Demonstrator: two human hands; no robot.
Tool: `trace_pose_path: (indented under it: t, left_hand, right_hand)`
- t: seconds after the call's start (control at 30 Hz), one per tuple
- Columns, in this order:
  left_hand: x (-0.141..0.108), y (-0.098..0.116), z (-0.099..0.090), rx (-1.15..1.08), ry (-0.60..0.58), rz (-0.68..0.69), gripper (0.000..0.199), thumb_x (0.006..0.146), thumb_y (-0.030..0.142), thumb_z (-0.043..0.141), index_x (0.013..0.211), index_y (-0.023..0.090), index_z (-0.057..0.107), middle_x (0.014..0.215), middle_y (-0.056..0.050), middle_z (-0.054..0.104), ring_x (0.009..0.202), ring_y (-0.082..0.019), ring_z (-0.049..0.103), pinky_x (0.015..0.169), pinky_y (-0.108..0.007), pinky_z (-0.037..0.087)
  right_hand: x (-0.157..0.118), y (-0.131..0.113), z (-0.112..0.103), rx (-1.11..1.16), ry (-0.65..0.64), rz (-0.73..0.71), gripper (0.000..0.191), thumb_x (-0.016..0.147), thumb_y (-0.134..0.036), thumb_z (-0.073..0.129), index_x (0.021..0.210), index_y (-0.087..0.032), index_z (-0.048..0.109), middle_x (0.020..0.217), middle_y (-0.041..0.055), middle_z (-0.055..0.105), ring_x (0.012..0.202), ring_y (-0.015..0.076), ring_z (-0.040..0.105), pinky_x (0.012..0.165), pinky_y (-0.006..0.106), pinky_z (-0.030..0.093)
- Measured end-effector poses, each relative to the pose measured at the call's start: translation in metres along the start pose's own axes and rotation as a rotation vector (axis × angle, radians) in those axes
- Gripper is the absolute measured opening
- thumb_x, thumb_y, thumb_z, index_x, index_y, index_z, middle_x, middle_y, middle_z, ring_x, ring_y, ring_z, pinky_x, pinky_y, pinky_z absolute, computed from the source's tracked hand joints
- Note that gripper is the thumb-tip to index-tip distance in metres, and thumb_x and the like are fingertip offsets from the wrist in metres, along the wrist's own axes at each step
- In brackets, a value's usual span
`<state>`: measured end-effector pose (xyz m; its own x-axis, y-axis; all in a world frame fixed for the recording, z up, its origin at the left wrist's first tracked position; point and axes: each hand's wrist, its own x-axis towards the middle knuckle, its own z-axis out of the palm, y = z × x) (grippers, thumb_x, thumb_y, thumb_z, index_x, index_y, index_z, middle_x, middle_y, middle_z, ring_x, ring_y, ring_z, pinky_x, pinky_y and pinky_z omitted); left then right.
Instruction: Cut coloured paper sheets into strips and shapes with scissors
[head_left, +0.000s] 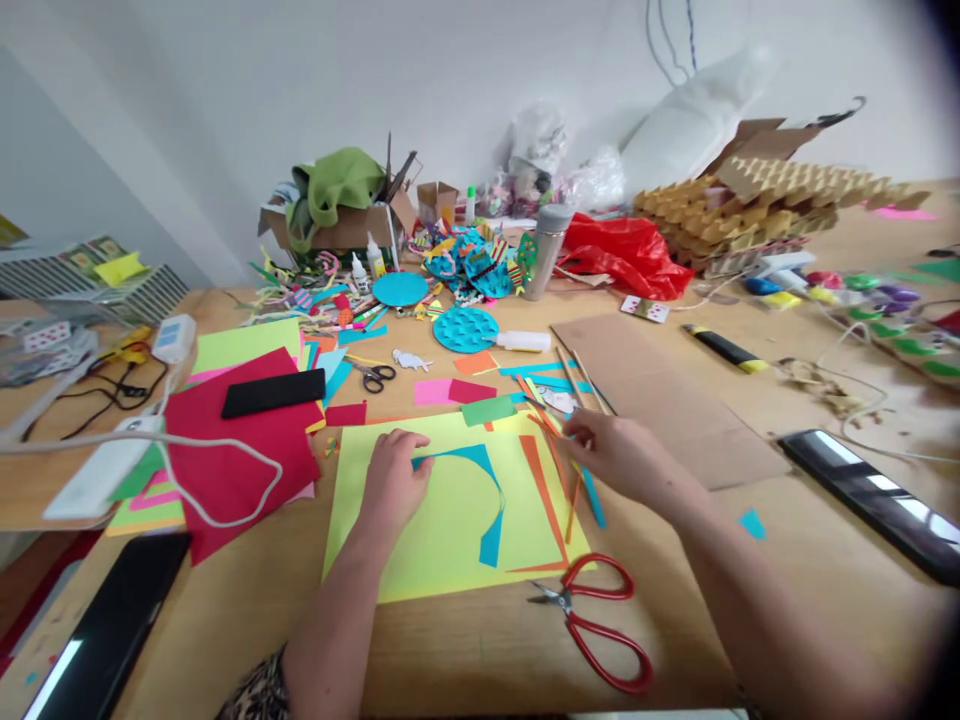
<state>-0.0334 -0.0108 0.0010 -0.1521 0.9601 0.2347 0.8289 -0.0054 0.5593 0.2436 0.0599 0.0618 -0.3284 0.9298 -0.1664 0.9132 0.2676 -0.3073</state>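
Observation:
My left hand [396, 472] rests over the yellow-green paper sheet [442, 540], with thumb and forefinger closed on one end of a curved blue paper scrap [491, 540]. The scrap bends across the sheet to the right. My right hand [607, 445] is at the sheet's upper right, fingers pinched together among thin paper strips; what is between the fingertips is hard to make out. An orange paper strip [544, 490] lies along the sheet's right side. Red-handled scissors [574, 605] lie spread on the table just below the sheet.
Red paper [247, 470] with a black phone [274, 393] on it lies left. Small black scissors [373, 376], a glue bottle [523, 341] and blue paper discs [465, 330] are beyond. Right are brown cardboard [660, 400], a utility knife [724, 348] and a dark glossy device [877, 500].

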Motion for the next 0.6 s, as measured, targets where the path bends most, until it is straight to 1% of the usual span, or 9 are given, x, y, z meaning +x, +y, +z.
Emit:
trace_pose_path:
  t: [0.03, 0.07, 0.13, 0.17, 0.27, 0.33, 0.43, 0.53, 0.6]
  left_hand:
    - [0.0, -0.002, 0.001, 0.039, -0.009, 0.017, 0.017, 0.07, 0.012, 0.063, 0.085, 0.018, 0.064, 0.088, -0.006, 0.064, 0.088, -0.023, 0.055, 0.082, -0.038, 0.045]
    - [-0.001, -0.003, 0.001, 0.072, -0.016, 0.024, 0.017, 0.07, 0.012, 0.063, 0.086, 0.018, 0.064, 0.088, -0.006, 0.064, 0.089, -0.024, 0.054, 0.083, -0.038, 0.044]
    - [-0.002, -0.006, 0.002, 0.125, -0.031, 0.02, 0.017, 0.07, 0.013, 0.063, 0.086, 0.018, 0.064, 0.088, -0.007, 0.062, 0.089, -0.024, 0.053, 0.083, -0.038, 0.043]
    - [-0.003, -0.007, 0.002, 0.147, -0.042, 0.014, 0.016, 0.069, 0.013, 0.063, 0.085, 0.018, 0.064, 0.088, -0.007, 0.061, 0.089, -0.025, 0.052, 0.083, -0.038, 0.043]
    - [-0.003, -0.009, 0.001, 0.183, -0.062, 0.007, 0.014, 0.069, 0.012, 0.063, 0.081, 0.018, 0.063, 0.087, -0.008, 0.059, 0.088, -0.025, 0.05, 0.082, -0.038, 0.043]
    - [-0.003, -0.008, 0.001, 0.188, -0.066, 0.017, 0.011, 0.068, 0.01, 0.061, 0.076, 0.018, 0.063, 0.085, -0.008, 0.057, 0.088, -0.025, 0.048, 0.08, -0.037, 0.043]
    - [-0.003, -0.007, 0.001, 0.189, -0.072, 0.043, 0.011, 0.069, 0.008, 0.057, 0.068, 0.018, 0.061, 0.081, -0.008, 0.056, 0.086, -0.025, 0.047, 0.079, -0.038, 0.042]
    - [-0.003, -0.006, 0.001, 0.206, -0.073, 0.077, 0.013, 0.07, 0.007, 0.055, 0.065, 0.019, 0.059, 0.08, -0.009, 0.056, 0.084, -0.026, 0.046, 0.079, -0.039, 0.041]
    - [-0.002, -0.007, 0.002, 0.201, -0.054, 0.091, 0.01, 0.072, 0.01, 0.056, 0.067, 0.019, 0.059, 0.08, -0.009, 0.056, 0.084, -0.026, 0.047, 0.078, -0.039, 0.041]
  right_hand:
    - [-0.002, -0.014, 0.006, 0.011, -0.065, -0.086, 0.023, 0.083, -0.038, 0.05, 0.086, -0.02, 0.063, 0.079, 0.0049, 0.069, 0.069, 0.0168, 0.062, 0.058, 0.023, 0.039]
    - [-0.003, -0.028, 0.012, -0.01, -0.125, -0.128, 0.026, 0.082, -0.042, 0.051, 0.087, -0.02, 0.063, 0.08, 0.0055, 0.07, 0.07, 0.0184, 0.063, 0.058, 0.024, 0.039]
    - [-0.006, -0.051, 0.025, -0.122, -0.24, -0.173, 0.036, 0.08, -0.052, 0.05, 0.085, -0.019, 0.065, 0.083, 0.0093, 0.07, 0.075, 0.024, 0.064, 0.058, 0.027, 0.041]
    - [-0.007, -0.06, 0.03, -0.179, -0.272, -0.192, 0.037, 0.08, -0.05, 0.049, 0.084, -0.018, 0.066, 0.084, 0.0119, 0.07, 0.078, 0.0262, 0.064, 0.059, 0.029, 0.042]
    - [-0.01, -0.076, 0.042, -0.228, -0.299, -0.219, 0.024, 0.079, -0.029, 0.05, 0.083, -0.013, 0.068, 0.084, 0.0166, 0.069, 0.079, 0.0284, 0.065, 0.062, 0.031, 0.042]
    - [-0.011, -0.078, 0.046, -0.225, -0.298, -0.217, 0.022, 0.075, -0.019, 0.048, 0.081, -0.012, 0.068, 0.082, 0.0167, 0.069, 0.077, 0.0275, 0.065, 0.06, 0.03, 0.041]
    - [-0.013, -0.075, 0.047, -0.209, -0.274, -0.192, 0.021, 0.072, -0.016, 0.047, 0.079, -0.013, 0.067, 0.078, 0.0146, 0.069, 0.073, 0.025, 0.065, 0.057, 0.027, 0.038]
    - [-0.018, -0.062, 0.04, -0.18, -0.229, -0.139, 0.019, 0.073, -0.015, 0.045, 0.077, -0.015, 0.064, 0.075, 0.0099, 0.068, 0.068, 0.0201, 0.062, 0.053, 0.025, 0.032]
    - [-0.027, -0.047, 0.031, -0.14, -0.2, -0.095, 0.017, 0.075, -0.015, 0.043, 0.074, -0.017, 0.06, 0.072, 0.006, 0.067, 0.062, 0.0161, 0.059, 0.05, 0.024, 0.029]
